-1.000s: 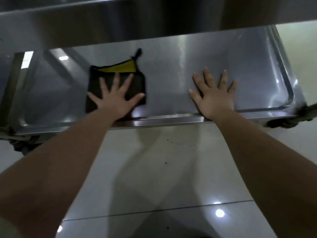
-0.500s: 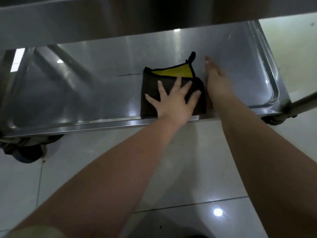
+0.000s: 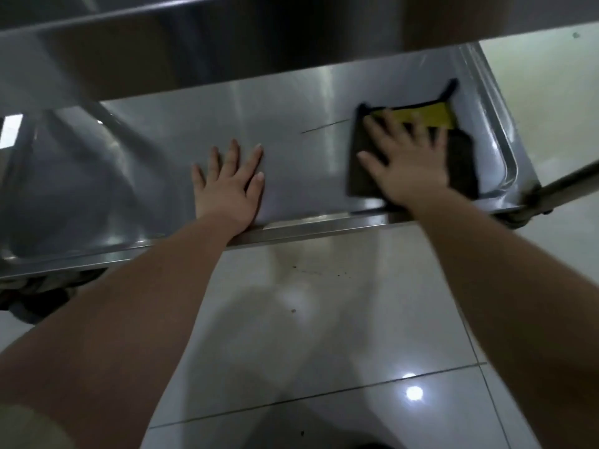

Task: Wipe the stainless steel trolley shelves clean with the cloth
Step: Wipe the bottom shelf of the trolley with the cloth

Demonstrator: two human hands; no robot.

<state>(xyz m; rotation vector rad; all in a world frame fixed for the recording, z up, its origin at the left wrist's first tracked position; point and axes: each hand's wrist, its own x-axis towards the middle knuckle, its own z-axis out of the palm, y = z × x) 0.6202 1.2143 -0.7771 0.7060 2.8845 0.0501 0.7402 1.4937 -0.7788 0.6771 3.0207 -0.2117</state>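
Right hand (image 3: 408,166) was spread flat on the dark cloth (image 3: 462,163), yellow patch (image 3: 428,113) showing, pressing it onto the lower trolley shelf (image 3: 291,140) close to the right-end rim. Left hand (image 3: 228,186) lay open, palm down on bare steel, holding nothing. The smart play, I'd judge — even pressure, overlapping passes, and the cloth worked right into that raised corner. No brand or writing could be read.

The single head-worn camera looks forward and steeply down from just outside the near edge of the lower shelf (image 3: 291,102), close in; the upper shelf (image 3: 227,43) crosses the top, with tiled floor (image 3: 324,319) below.
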